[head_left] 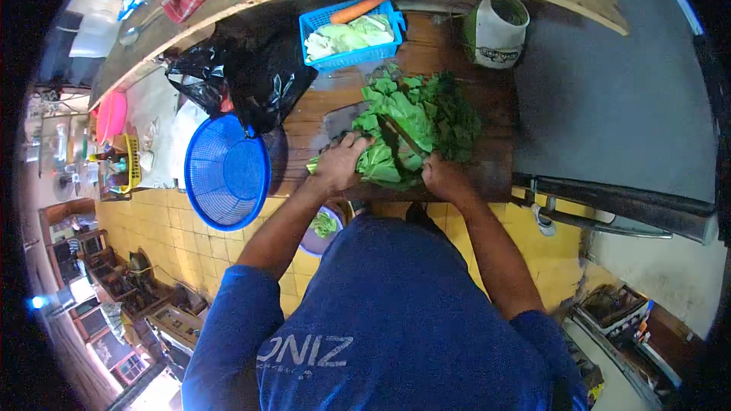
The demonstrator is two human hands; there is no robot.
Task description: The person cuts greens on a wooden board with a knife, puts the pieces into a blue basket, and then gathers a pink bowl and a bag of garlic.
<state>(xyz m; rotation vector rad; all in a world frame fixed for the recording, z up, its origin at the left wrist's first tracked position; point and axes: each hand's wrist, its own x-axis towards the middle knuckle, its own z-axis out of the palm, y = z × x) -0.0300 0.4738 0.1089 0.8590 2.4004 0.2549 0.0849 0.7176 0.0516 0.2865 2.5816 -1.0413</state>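
Leafy greens (403,118) lie in a pile on a dark cutting board (340,120) on the wooden table. My left hand (340,161) presses down on the stems and leaves at the pile's left, fingers curled over them. At the near right of the pile, my right hand (445,177) is closed around the handle of a knife (403,135). Its dark blade slants up and left across the leaves. The handle is hidden in my fist. Darker, finer-leaved greens (457,122) sit to the right of the pile.
A blue basket (352,55) with a carrot (364,6) and pale cabbage stands behind. Left are a black plastic bag (259,80) and a large blue colander (228,171). A white container (500,30) stands back right. Below the table is a basin (324,242) with green pieces.
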